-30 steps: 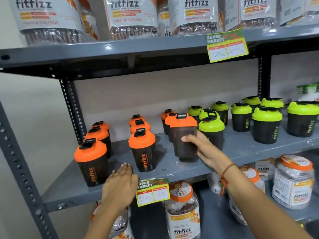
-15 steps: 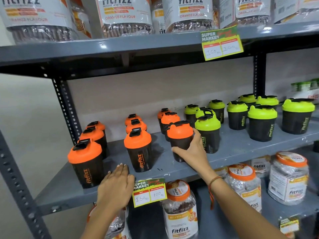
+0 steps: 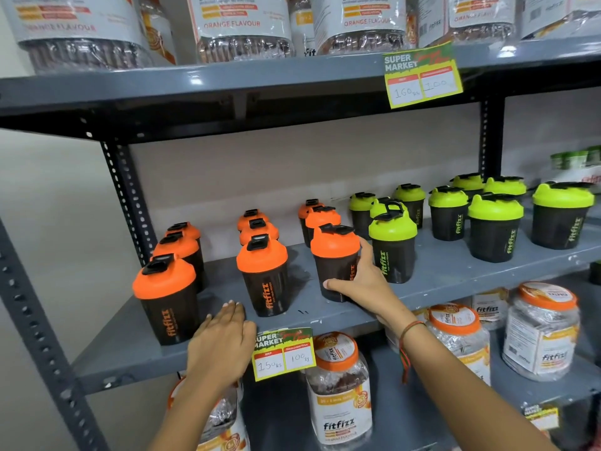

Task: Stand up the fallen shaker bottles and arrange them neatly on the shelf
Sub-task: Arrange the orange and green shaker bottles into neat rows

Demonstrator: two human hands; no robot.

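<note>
At about 8 o'clock in the view, the left hand lies flat, palm down, fingers pressed together, on the front edge of the grey shelf, between two upright orange-lidded bottles. The nearest of these, the front-left shaker, stands just to the hand's 10 o'clock; behind it two more orange lids recede toward the back wall. The middle-row front shaker stands at the hand's 1 o'clock, with two more behind it. A yellow-green price tag hangs from the shelf lip just right of the left hand. Near the centre, the right hand wraps the held shaker, thumb across its lower front and fingers around its right side; the bottle stands upright, its base seemingly on the shelf, though the hand partly hides it. Just beside it at 3 o'clock stands a green-lidded shaker, with more green-lidded ones further right, all upright.
</note>
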